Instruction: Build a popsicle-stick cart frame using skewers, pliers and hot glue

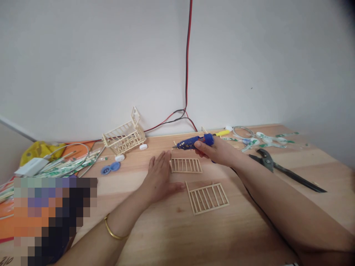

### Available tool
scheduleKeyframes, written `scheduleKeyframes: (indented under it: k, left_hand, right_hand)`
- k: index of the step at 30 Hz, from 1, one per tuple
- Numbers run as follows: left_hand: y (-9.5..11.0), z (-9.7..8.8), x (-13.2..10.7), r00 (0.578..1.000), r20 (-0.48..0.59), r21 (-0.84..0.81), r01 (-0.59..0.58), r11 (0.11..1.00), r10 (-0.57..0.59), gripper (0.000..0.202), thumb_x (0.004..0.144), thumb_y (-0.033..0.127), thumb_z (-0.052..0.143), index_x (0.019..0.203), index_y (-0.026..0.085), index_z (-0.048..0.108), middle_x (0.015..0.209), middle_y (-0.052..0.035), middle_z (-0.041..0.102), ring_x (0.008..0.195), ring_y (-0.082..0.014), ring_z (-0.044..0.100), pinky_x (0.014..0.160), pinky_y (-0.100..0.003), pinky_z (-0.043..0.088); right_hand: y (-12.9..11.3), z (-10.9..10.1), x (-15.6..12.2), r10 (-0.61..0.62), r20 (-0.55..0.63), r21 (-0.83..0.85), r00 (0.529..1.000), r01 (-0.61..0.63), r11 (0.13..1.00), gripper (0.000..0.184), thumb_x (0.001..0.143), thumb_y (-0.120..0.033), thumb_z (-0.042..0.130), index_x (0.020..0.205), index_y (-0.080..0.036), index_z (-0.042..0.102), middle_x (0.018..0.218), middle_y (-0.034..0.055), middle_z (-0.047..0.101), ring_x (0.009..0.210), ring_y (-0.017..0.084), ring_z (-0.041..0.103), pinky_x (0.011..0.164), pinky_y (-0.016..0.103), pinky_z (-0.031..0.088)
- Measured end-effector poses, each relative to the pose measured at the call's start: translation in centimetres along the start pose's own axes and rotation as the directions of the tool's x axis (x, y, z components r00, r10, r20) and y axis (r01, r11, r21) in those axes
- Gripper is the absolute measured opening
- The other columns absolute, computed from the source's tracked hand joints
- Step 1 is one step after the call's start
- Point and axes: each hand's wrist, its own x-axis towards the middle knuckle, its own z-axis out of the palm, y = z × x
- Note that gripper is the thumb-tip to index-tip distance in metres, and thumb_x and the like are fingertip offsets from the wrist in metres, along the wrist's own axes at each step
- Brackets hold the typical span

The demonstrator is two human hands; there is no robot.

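My right hand (212, 147) grips a blue hot glue gun (191, 143), its nozzle pointing left just above the far stick frame. That slatted wooden frame (186, 165) lies flat on the table, and its left end is beside my left hand (161, 177). The left hand rests on the wood with fingers stretched out and thumb spread to the right. Nearer to me lies a second slatted frame (209, 198), with one stick reaching past its upper left corner. Whether the nozzle touches a stick cannot be made out.
A small stick-built cart (124, 138) with white wheels stands at the back left, blue caps (110, 168) before it. Bagged sticks (80, 162) and a white charger (31, 167) lie left. Black-handled cutters (288, 173) lie right, near several plastic-wrapped pieces (267, 139). The glue gun's cord runs under my right arm.
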Motion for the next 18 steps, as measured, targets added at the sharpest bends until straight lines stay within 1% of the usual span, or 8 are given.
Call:
scheduleKeyframes:
  k: [5, 11, 14, 18]
  left_hand:
    - [-0.04, 0.06, 0.01, 1.0, 0.0, 0.001, -0.002, 1.0, 0.002, 0.107, 0.066, 0.056, 0.068, 0.145, 0.015, 0.009, 0.15, -0.0217, 0.024, 0.141, -0.0342, 0.016, 0.111, -0.057, 0.008]
    - [0.07, -0.11, 0.04, 1.0, 0.014, -0.006, 0.009, 1.0, -0.009, 0.106, 0.067, 0.054, 0.068, 0.145, 0.014, 0.008, 0.15, -0.0223, 0.022, 0.141, -0.0336, 0.014, 0.112, -0.057, 0.006]
    - [0.06, -0.09, -0.01, 1.0, 0.013, -0.016, 0.008, 1.0, -0.008, 0.107, 0.066, 0.055, 0.068, 0.145, 0.015, 0.007, 0.15, -0.0222, 0.022, 0.141, -0.0338, 0.014, 0.112, -0.057, 0.006]
    - [-0.23, 0.16, -0.08, 1.0, -0.009, -0.014, -0.011, 1.0, 0.011, 0.107, 0.066, 0.057, 0.068, 0.145, 0.017, 0.007, 0.15, -0.0213, 0.024, 0.141, -0.034, 0.015, 0.111, -0.058, 0.007]
  right_hand:
    - [-0.05, 0.18, 0.04, 0.012, 0.01, 0.011, 1.0, -0.012, 1.0, 0.053, 0.083, -0.065, 0.041, 0.068, -0.017, 0.058, 0.061, 0.0018, 0.059, 0.051, 0.011, 0.05, 0.048, 0.023, 0.036]
    - [-0.23, 0.24, -0.01, 0.029, 0.01, 0.004, 1.0, -0.029, 1.0, 0.054, 0.084, -0.064, 0.04, 0.068, -0.016, 0.058, 0.062, 0.0022, 0.059, 0.051, 0.01, 0.048, 0.048, 0.022, 0.036]
    - [-0.37, 0.28, 0.02, 0.038, 0.018, 0.006, 0.999, -0.038, 0.999, 0.055, 0.084, -0.064, 0.039, 0.068, -0.016, 0.057, 0.061, 0.0022, 0.058, 0.051, 0.01, 0.048, 0.049, 0.022, 0.036]
    - [-0.36, 0.23, 0.12, 0.009, 0.001, 0.026, 1.0, -0.009, 1.0, 0.053, 0.084, -0.064, 0.041, 0.069, -0.016, 0.057, 0.061, 0.0017, 0.058, 0.05, 0.01, 0.048, 0.048, 0.022, 0.036]
